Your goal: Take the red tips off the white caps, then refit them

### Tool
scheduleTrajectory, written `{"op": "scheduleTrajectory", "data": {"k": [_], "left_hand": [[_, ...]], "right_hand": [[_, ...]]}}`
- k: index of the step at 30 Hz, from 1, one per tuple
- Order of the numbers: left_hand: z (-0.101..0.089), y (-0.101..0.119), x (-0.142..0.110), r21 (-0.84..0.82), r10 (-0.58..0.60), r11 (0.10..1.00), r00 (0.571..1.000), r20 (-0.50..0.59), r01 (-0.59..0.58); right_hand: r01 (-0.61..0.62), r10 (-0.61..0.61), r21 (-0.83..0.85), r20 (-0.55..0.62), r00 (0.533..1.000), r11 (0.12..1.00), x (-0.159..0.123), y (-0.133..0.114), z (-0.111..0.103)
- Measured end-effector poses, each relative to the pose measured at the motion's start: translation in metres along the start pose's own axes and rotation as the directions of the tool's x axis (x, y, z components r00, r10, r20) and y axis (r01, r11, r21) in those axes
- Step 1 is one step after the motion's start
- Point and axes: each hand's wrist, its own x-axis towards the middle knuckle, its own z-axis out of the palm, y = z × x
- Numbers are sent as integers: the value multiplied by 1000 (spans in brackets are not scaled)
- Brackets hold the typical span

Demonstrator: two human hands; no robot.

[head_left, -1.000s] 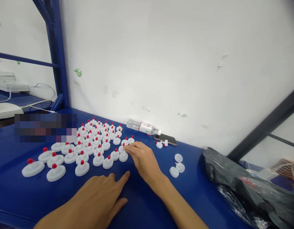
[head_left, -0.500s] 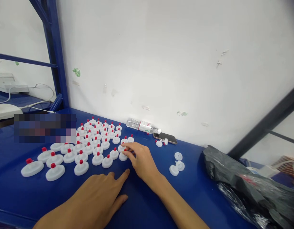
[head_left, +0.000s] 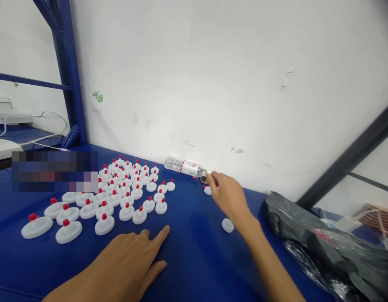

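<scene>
My left hand rests palm down on the blue table, fingers stretched out and thumb apart, with nothing in it. Beyond it stand many round white caps with small red tips, spread in a loose group. My right hand is over the dark phone, by the neck of a clear plastic bottle lying on its side. Its fingers are curled together; what they hold, if anything, is hidden. One white cap shows under the fingers, and another white disc-shaped cap lies left of the forearm.
A grey plastic bag lies at the right of the blue table. The white wall stands behind. Blue frame posts rise at the left, with a white device and cables beyond. A blurred patch covers the left back.
My right hand has left the red-tipped caps and moved right to the phone and bottle neck, covering part of them and some loose white caps. My left hand stays in place.
</scene>
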Motion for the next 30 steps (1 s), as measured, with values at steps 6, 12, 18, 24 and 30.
{"op": "scheduleTrajectory", "data": {"k": [6, 12, 18, 24, 30], "left_hand": [[0, 1, 1, -18, -12, 1000, 1000, -15, 12], [-2, 1, 3, -10, -6, 1000, 1000, 13, 6], [1, -2, 3, -21, 0, 1000, 1000, 10, 1], [5, -3, 3, -11, -2, 1000, 1000, 3, 2], [4, -4, 3, -13, 16, 1000, 1000, 4, -16]], "right_hand": [[-257, 324, -275, 238, 915, 927, 1, 51, -13], [-287, 355, -222, 397, 847, 932, -2, 58, 2], [-183, 136, 102, 355, 925, 978, 6, 50, 0], [7, -208, 533, 318, 925, 846, 0, 13, 13], [96, -343, 671, 246, 906, 735, -6, -7, 30]]}}
